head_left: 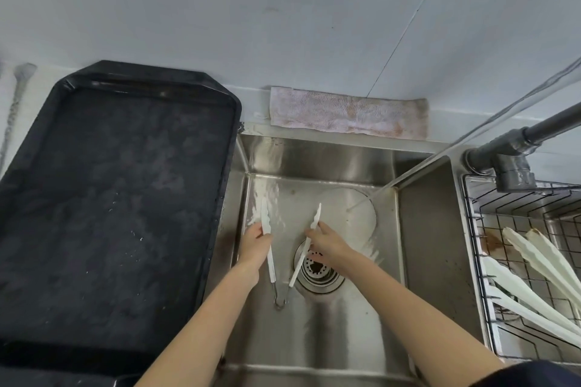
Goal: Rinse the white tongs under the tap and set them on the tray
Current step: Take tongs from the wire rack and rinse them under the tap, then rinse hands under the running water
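Note:
White tongs (pixel 270 256) with a metal hinge loop are spread wide over the steel sink (pixel 314 333). My left hand (pixel 256 245) grips the left arm of the tongs. My right hand (pixel 328 245) pinches the right arm, just above the drain (pixel 317 269). A stream of water (pixel 471 135) slants down from the upper right and lands on the sink floor to the right of the tongs' tips, not on them. The tap itself is out of view. A large black tray (pixel 110 198) lies left of the sink, wet and holding nothing.
A wire basket (pixel 481 261) at the right holds several more white tongs (pixel 534 273). A grey pipe fitting (pixel 509 163) juts over the basket. A stained cloth (pixel 349 116) lies behind the sink against the wall.

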